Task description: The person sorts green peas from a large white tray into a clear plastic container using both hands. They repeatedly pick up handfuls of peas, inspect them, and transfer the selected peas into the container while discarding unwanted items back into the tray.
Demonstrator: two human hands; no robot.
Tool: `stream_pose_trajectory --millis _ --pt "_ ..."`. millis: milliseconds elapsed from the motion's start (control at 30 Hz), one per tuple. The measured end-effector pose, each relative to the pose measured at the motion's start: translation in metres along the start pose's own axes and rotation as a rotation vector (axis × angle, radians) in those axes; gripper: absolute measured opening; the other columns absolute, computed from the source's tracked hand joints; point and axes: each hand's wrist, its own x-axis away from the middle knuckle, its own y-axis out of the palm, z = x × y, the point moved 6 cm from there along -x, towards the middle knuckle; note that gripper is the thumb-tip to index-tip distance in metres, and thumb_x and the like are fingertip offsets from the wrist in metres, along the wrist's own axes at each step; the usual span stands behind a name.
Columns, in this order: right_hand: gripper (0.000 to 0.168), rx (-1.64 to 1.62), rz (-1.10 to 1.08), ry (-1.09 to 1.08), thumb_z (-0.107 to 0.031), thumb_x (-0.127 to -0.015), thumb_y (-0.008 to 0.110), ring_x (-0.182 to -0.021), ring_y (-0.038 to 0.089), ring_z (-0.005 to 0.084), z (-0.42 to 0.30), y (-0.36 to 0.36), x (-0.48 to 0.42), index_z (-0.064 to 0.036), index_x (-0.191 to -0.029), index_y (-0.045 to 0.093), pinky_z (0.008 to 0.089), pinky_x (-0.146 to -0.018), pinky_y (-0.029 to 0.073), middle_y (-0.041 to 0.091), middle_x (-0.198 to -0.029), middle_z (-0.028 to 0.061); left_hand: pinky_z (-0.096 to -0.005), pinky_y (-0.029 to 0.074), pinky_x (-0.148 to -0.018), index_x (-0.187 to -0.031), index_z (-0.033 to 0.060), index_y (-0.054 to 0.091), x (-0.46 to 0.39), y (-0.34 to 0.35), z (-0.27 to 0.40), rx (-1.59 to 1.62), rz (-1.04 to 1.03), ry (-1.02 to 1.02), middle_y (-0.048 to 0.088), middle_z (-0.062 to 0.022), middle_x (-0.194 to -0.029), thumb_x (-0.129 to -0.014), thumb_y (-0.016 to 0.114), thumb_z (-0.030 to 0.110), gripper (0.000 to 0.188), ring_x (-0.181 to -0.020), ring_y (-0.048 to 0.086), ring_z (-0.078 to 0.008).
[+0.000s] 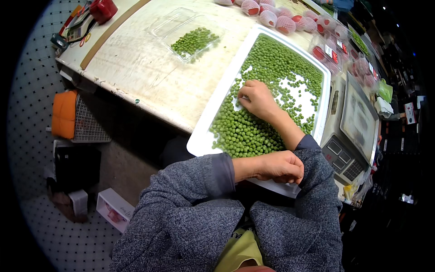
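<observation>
A white plastic tray (198, 139) of loose green peas (244, 134) lies before me, its white bottom showing in patches. My right hand (256, 98) is over the tray's middle with curled fingers touching the peas; whether it pinches any is hidden. Across the tray's near end, my left hand (280, 166) is curled beside my right sleeve, its palm and fingertips turned from view. Further off on the worktop (142, 78), a clear plastic clamshell box (170, 25) stands with its lid folded back and peas in its base.
Fruit in pink foam nets (286, 24) lines the back, some in labelled clear packs (328, 51). A weighing scale (353, 125) adjoins the tray's right side. A wooden strip (108, 34) and a red object (103, 11) are at upper left. An orange item and crate (91, 119) stand lower left.
</observation>
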Motion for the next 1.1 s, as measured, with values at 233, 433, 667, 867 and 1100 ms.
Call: stream_pose_trajectory --millis 233,433,667,867,1100 --pt "0.004 0.169 0.124 0.064 -0.007 -0.066 0.061 -0.07 0.053 0.0288 0.003 -0.009 -0.006 -0.006 -0.069 0.061 0.0386 -0.064 0.043 0.055 -0.069 0.0097 -0.017 0.022 -0.037 -0.072 0.004 0.059 0.002 0.001 0.002 -0.002 -0.031 0.013 0.05 0.0015 -0.059 -0.08 0.052 0.013 0.014 -0.041 0.034 -0.0022" --pt "0.004 -0.034 -0.073 0.004 -0.008 -0.067 0.06 -0.072 0.054 0.0291 -0.005 0.008 -0.005 -0.005 -0.069 0.061 0.0386 -0.066 0.043 0.056 -0.07 0.0104 -0.0174 0.022 -0.037 -0.073 0.0039 0.059 0.003 0.003 0.001 0.0 -0.046 0.026 0.049 0.0017 -0.058 -0.081 0.052 0.014 0.014 -0.041 0.033 -0.0024" --pt "0.004 0.109 -0.109 0.043 -0.007 -0.07 0.059 -0.074 0.053 0.0289 0.004 0.009 -0.005 -0.005 -0.068 0.062 0.0388 -0.068 0.042 0.057 -0.071 0.009 -0.0175 0.022 -0.037 -0.073 0.0037 0.059 0.004 0.004 0.003 -0.014 -0.048 0.03 0.049 0.0017 -0.058 -0.081 0.052 0.013 0.014 -0.041 0.033 -0.0022" --pt "0.004 0.138 -0.207 -0.007 -0.008 -0.068 0.06 -0.073 0.054 0.0291 0.003 0.013 -0.013 -0.006 -0.066 0.063 0.0386 -0.067 0.043 0.058 -0.071 0.0097 -0.0175 0.022 -0.037 -0.073 0.0031 0.059 0.006 0.004 0.006 -0.001 -0.06 0.044 0.049 0.0017 -0.058 -0.081 0.052 0.013 0.014 -0.04 0.032 -0.0022" --pt "0.005 0.084 -0.366 0.003 -0.007 -0.063 0.06 -0.066 0.057 0.032 0.016 0.023 -0.022 -0.004 -0.064 0.064 0.0397 -0.063 0.046 0.059 -0.066 0.0148 -0.0176 0.021 -0.037 -0.073 0.0025 0.058 0.01 0.005 0.009 0.005 -0.064 0.058 0.048 0.0019 -0.058 -0.082 0.052 0.013 0.015 -0.041 0.031 -0.002"
